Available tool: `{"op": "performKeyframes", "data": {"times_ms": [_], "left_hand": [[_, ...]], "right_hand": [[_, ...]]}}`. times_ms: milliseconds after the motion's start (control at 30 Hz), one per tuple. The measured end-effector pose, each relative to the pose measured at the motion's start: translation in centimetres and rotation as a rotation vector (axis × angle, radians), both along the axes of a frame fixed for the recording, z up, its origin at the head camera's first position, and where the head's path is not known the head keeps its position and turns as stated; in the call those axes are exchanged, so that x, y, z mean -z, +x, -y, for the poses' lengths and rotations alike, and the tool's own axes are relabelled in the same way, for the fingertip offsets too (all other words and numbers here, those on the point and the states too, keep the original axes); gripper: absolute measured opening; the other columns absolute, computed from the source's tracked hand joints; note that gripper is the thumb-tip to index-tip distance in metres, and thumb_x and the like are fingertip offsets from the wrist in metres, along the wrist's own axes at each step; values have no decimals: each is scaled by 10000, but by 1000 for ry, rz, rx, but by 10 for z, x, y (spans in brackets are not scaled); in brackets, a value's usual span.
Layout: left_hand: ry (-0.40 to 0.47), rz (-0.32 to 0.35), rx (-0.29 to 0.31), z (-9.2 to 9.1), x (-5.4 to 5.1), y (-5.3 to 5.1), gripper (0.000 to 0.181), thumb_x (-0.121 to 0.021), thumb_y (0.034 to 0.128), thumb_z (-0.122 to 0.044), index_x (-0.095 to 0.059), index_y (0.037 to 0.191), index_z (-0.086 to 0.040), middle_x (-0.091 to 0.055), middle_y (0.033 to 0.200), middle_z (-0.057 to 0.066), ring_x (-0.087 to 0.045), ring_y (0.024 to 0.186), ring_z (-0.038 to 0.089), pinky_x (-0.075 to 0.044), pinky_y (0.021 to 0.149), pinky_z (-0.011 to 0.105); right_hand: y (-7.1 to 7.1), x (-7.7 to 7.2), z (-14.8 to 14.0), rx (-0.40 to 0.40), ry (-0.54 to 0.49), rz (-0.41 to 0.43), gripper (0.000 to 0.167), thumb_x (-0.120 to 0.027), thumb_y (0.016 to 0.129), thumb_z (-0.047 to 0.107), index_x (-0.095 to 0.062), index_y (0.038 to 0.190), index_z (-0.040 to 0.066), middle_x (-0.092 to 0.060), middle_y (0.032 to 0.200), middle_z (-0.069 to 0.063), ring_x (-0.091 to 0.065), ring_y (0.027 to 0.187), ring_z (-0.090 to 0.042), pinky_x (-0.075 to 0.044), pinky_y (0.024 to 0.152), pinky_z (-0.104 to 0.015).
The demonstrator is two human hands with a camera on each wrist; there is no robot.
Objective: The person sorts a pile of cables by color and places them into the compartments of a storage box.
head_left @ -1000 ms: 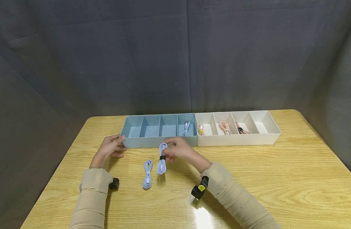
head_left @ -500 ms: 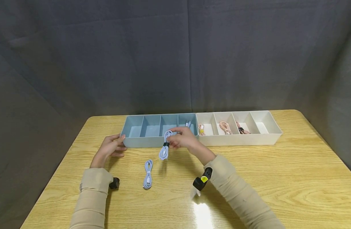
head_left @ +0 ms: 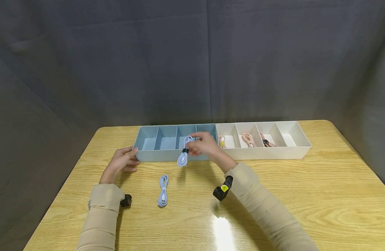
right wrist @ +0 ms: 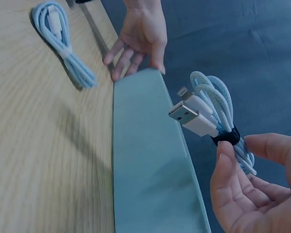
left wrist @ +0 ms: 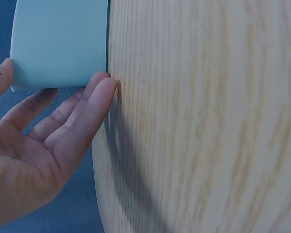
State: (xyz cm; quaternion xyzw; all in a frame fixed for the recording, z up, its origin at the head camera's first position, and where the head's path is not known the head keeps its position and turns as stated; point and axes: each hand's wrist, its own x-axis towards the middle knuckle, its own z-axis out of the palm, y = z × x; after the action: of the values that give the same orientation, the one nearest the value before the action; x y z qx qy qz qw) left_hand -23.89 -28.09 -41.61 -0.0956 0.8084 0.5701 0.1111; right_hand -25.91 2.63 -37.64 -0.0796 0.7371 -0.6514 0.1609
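Observation:
My right hand pinches a coiled light-blue USB cable bound with a black strap, held up in front of the blue divided box. In the right wrist view its white USB plug and smaller metal connector face outward. The left hand rests against the left end of the blue box, fingers extended; in the left wrist view the fingertips touch the box's corner. A second coiled light-blue cable lies on the table. My right hand hides most of the blue box's rightmost compartment.
A white divided box adjoins the blue one on the right. Pink cables lie in several of its compartments. A dark curtain hangs behind the wooden table.
My right hand has lifted the strapped cable away from the table, up and slightly right to the blue box's front rim. The left hand has stayed at the box's end.

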Motion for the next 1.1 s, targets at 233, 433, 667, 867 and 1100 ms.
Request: {"op": "performKeyframes", "data": {"times_ms": [233,433,667,867,1100], "left_hand": [[-6,4,-10,0,2,-1,624,-463,953,-341,-249,1421,13,-521,1139,284,-638,816,189,-556,683,379],[-11,2,-12,-1,2,-1,631,-468,951,-348,-257,1414,24,-529,1137,286,-636,793,164,-558,671,368],[-11,4,-14,-2,1,0,629,-468,951,-349,-259,1416,19,-528,1133,289,-637,803,175,-555,687,379],[-6,-1,1,-2,1,1,630,-464,954,-341,-247,1416,26,-511,1157,314,-638,826,201,-554,689,388],[-3,-9,4,-3,2,0,617,-461,958,-319,-250,1408,46,-517,1139,314,-642,814,195,-553,688,391]], "right_hand": [[-19,1,-4,46,-37,49,341,-614,833,15,-542,1160,-54,-603,661,-67,-586,521,-115,-557,606,-303],[-32,4,-9,72,-70,67,391,-591,852,19,-487,1216,-76,-605,644,-48,-583,508,-96,-525,521,-220],[-40,6,-9,125,-68,99,395,-600,867,55,-486,1230,-51,-617,704,-69,-592,543,-110,-528,541,-220],[-40,2,-7,154,-87,105,386,-607,865,67,-490,1216,-47,-616,758,-83,-599,563,-111,-551,606,-259],[-40,-2,-5,162,-93,84,404,-592,868,58,-474,1234,-69,-620,724,-75,-598,543,-99,-557,629,-286]]}}
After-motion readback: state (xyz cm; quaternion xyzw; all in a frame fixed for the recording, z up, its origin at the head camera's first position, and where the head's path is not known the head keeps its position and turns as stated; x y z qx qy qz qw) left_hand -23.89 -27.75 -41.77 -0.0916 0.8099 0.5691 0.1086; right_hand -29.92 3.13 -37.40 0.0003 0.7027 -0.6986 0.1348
